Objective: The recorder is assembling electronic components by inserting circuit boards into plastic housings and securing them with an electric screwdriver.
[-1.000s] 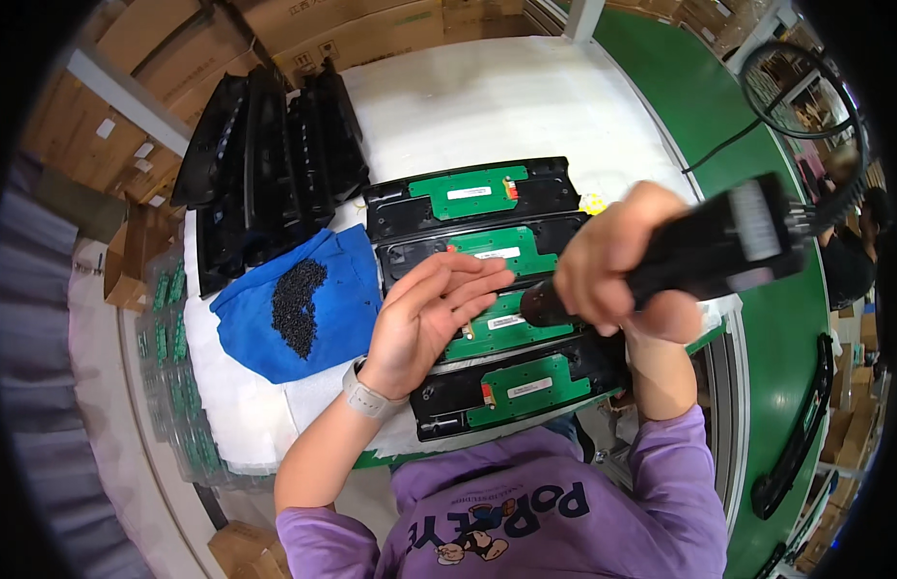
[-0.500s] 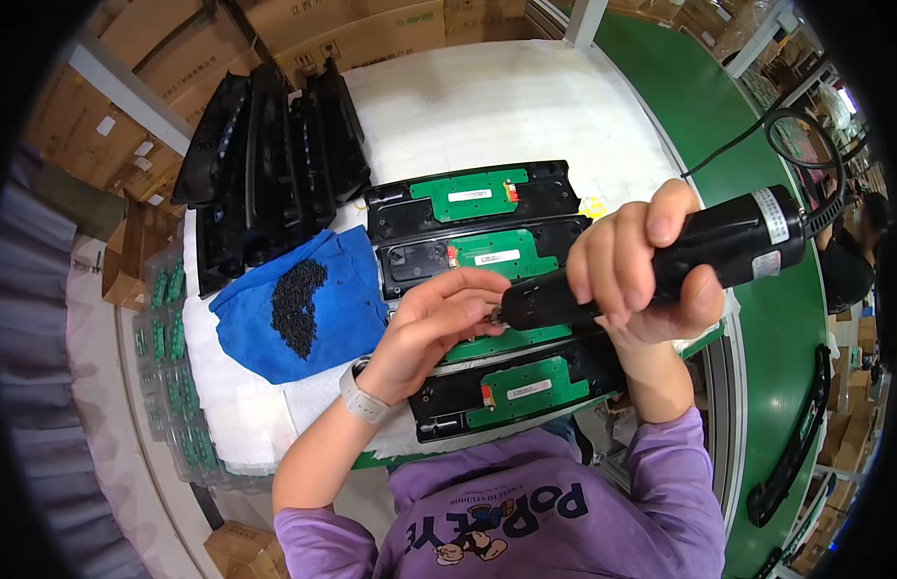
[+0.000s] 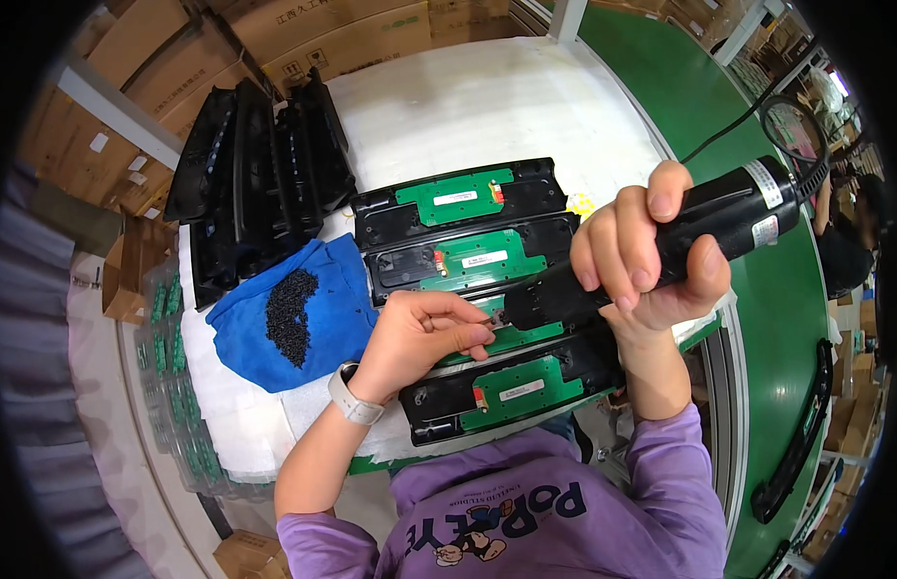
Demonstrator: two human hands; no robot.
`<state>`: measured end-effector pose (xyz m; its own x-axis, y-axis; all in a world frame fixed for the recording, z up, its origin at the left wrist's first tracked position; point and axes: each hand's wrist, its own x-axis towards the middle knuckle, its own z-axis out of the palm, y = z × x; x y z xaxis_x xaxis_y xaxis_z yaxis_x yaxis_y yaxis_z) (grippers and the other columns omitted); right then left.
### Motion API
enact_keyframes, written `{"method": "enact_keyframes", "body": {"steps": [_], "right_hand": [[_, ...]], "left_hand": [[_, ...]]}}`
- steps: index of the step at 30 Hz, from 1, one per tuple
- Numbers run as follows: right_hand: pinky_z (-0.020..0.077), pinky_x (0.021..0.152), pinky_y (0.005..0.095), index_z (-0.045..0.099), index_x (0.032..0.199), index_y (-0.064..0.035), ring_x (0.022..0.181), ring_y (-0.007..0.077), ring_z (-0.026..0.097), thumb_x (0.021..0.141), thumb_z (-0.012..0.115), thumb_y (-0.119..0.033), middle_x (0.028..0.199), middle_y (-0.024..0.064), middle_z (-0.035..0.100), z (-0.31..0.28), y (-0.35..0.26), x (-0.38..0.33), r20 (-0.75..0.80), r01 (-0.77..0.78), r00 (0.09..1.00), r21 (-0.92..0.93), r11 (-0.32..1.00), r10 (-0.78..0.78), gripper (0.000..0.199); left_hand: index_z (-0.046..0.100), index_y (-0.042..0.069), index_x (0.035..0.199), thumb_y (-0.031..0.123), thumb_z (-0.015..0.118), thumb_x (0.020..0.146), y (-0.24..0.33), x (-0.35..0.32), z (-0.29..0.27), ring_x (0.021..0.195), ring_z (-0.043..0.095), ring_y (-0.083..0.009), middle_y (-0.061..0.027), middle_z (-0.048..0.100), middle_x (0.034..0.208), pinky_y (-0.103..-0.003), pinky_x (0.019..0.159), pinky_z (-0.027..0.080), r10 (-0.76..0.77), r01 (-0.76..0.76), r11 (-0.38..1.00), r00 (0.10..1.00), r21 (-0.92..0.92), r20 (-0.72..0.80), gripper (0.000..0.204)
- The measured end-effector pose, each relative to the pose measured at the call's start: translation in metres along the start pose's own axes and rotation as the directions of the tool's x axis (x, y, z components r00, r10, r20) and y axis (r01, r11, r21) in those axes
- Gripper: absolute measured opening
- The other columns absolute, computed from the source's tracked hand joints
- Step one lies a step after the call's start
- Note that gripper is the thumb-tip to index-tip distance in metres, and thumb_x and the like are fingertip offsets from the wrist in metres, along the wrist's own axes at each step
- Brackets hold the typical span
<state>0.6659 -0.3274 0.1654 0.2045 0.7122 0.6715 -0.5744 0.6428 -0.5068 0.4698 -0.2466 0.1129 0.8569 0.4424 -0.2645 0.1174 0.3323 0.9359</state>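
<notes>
My right hand [image 3: 646, 251] is wrapped around a black electric screwdriver [image 3: 733, 214], its tip aimed left. Thumb and fingertips of my left hand [image 3: 424, 333] are pinched together right at that tip; whatever small piece they hold is hidden. Both hands are over a column of black plastic panels [image 3: 390, 268] fitted with green circuit boards [image 3: 487, 257]. The nearest panel [image 3: 439, 398] lies at the table's front edge, below my hands. To the left, a heap of small black screws [image 3: 292, 318] rests on a blue cloth [image 3: 337, 280].
More black plastic housings [image 3: 260, 159] stand bunched at the back left of the white-covered table [image 3: 439, 92]. The screwdriver's cable [image 3: 723, 135] runs off at the right, over a green surface [image 3: 651, 72]. Clear trays of green boards [image 3: 178, 386] stand along the left edge. Cardboard boxes [image 3: 342, 43] are stacked behind.
My left fingers have curled into a tighter pinch by the screwdriver tip. The right hand keeps its grip on the tool. The whole view has shifted slightly.
</notes>
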Motion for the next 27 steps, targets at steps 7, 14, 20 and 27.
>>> {"method": "enact_keyframes", "body": {"steps": [7,14,20,27], "right_hand": [[0.0397,0.047,0.0296,0.042,0.099,-0.0023,0.040,0.0131,0.042,0.082,0.053,-0.021,0.055,0.0043,0.044,0.014,0.008,-0.002,-0.166,-0.085,0.984,-0.078,0.993,0.071,0.027],[0.0372,0.046,0.0270,0.042,0.096,-0.0032,0.040,0.0112,0.039,0.081,0.057,-0.028,0.054,0.0014,0.041,0.004,0.009,-0.004,-0.192,-0.257,0.959,-0.276,0.926,0.208,0.033],[0.0341,0.042,0.0255,0.042,0.093,-0.0026,0.040,0.0113,0.040,0.076,0.062,-0.020,0.053,0.0021,0.042,0.008,0.019,-0.008,-0.224,-0.356,0.931,-0.397,0.846,0.287,0.031],[0.0394,0.049,0.0229,0.045,0.083,-0.0021,0.049,0.0105,0.048,0.070,0.065,-0.005,0.058,0.0034,0.048,0.022,0.028,-0.007,-0.185,-0.362,0.932,-0.532,0.766,0.312,0.024]], "left_hand": [[0.061,-0.007,0.086,-0.006,0.062,0.078,-0.002,0.000,0.004,0.068,0.065,-0.0150,-0.0095,0.065,0.074,-0.022,0.064,0.051,0.056,-0.048,0.988,0.997,0.148,-0.053,0.008],[0.057,-0.007,0.103,0.002,0.062,0.081,-0.004,0.006,0.000,0.086,0.063,-0.0146,-0.0120,0.063,0.094,-0.023,0.072,0.050,0.205,-0.193,0.978,0.958,0.080,-0.198,0.023],[0.057,-0.003,0.102,0.027,0.044,0.095,-0.014,0.011,-0.003,0.093,0.061,-0.0165,-0.0103,0.062,0.101,-0.026,0.082,0.046,0.177,-0.190,0.978,0.975,-0.086,-0.137,0.033],[0.057,-0.003,0.102,0.023,0.042,0.096,-0.019,0.012,-0.002,0.094,0.060,-0.0163,-0.0103,0.062,0.100,-0.025,0.082,0.046,0.180,-0.195,0.975,0.974,-0.105,-0.136,0.030]]}}
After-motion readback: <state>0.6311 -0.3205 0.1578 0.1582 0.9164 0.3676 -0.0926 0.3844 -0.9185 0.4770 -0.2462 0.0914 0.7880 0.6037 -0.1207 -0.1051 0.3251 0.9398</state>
